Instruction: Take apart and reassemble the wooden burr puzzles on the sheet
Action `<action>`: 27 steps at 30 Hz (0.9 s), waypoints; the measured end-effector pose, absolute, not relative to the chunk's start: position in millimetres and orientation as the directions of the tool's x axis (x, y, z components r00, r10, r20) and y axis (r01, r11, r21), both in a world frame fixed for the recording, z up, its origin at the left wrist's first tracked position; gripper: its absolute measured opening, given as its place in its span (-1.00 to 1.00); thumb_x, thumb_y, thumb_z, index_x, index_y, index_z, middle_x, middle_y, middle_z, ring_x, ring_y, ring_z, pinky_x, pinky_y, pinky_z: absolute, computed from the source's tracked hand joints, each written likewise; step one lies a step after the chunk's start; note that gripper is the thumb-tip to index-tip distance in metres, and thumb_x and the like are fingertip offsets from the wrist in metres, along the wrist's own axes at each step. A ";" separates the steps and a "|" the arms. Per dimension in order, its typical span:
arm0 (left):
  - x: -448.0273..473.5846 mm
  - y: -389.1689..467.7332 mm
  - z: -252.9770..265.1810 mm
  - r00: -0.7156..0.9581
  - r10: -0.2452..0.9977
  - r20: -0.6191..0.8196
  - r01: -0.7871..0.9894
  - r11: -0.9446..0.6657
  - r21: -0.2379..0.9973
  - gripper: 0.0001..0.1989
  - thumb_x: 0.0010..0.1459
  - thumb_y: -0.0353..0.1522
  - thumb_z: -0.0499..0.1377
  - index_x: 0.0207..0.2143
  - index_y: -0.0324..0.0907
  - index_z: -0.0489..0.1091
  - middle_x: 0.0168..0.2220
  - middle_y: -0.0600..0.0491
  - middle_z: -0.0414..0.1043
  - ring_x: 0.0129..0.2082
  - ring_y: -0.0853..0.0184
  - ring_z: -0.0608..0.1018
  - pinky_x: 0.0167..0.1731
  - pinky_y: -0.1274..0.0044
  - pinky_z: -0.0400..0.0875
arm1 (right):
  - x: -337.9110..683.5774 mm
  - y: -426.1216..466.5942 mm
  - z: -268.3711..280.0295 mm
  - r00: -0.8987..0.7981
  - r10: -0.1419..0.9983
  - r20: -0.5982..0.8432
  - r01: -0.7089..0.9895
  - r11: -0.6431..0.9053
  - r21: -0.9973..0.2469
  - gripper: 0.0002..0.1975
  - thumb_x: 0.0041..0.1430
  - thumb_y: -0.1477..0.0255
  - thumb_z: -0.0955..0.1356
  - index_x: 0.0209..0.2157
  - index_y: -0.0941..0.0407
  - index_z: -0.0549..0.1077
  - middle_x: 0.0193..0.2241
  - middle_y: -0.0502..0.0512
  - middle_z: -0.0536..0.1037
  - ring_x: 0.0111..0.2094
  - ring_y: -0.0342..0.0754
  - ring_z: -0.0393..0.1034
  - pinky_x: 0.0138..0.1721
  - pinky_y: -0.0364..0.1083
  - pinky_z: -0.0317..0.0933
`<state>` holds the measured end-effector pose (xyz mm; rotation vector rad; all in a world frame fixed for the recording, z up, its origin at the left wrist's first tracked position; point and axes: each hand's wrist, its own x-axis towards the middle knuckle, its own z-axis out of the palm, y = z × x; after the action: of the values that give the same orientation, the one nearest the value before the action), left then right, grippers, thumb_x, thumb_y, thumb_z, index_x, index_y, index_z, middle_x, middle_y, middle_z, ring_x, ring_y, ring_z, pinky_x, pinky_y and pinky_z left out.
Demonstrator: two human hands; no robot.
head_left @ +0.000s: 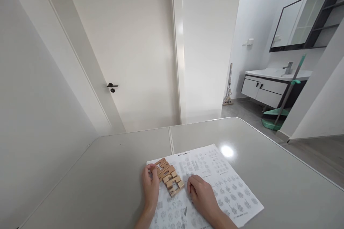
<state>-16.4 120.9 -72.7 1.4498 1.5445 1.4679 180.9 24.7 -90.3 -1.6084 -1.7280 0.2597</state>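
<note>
Several light-brown wooden blocks with notches and cut-outs lie in a slanted row on a printed paper sheet. Dark marks show on some of the blocks. At the upper left end of the row, my left hand has its fingers curled against a wooden block, which they partly cover. My right hand rests on the sheet just right of the row, apart from the blocks. Its fingers are curled in, and the inside of that hand is hidden.
Beneath the sheet is a pale grey table with a seam across it. Behind it stands a white door with a black handle. To the right are a sink cabinet, a green dustpan and a mop.
</note>
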 end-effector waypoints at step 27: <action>-15.9 121.9 -73.3 -0.249 0.934 0.254 0.336 -0.163 0.928 -0.74 0.19 -0.12 0.10 -0.27 -0.11 0.37 -0.22 0.00 0.50 -0.16 0.14 0.54 -0.18 0.38 0.43 | 180.7 23.6 -83.7 0.084 0.947 0.309 0.753 0.143 -0.643 -0.68 0.07 0.79 0.19 -0.50 0.09 0.32 -0.44 -0.01 0.48 -0.41 -0.10 0.38 -0.39 -0.20 0.07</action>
<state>-15.9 121.9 -73.3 1.4603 1.5632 1.4303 180.7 23.6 -83.7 -1.6499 -1.7079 0.3459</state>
